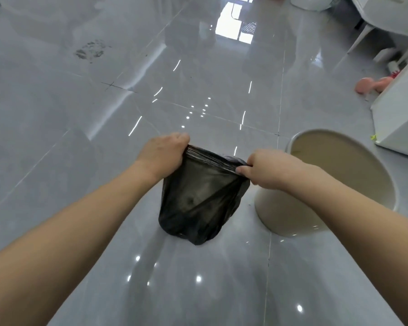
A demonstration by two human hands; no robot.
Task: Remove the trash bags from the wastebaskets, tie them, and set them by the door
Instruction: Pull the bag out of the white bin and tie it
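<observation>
Head view. Both arms are extended forward and down. The bag [199, 198], black and out of the bin [335, 182], is held by its gathered top edge, its base resting on the floor [80, 114]. One end of the edge is clenched in the curled fingers of the left hand [165, 156]; the other end is pinched between thumb and fingers of the right hand [266, 169]. The cream bin is seen unlined, just right of the bag. A white cabinet [403, 118] and a pink object [372, 84] are seen farther right.
</observation>
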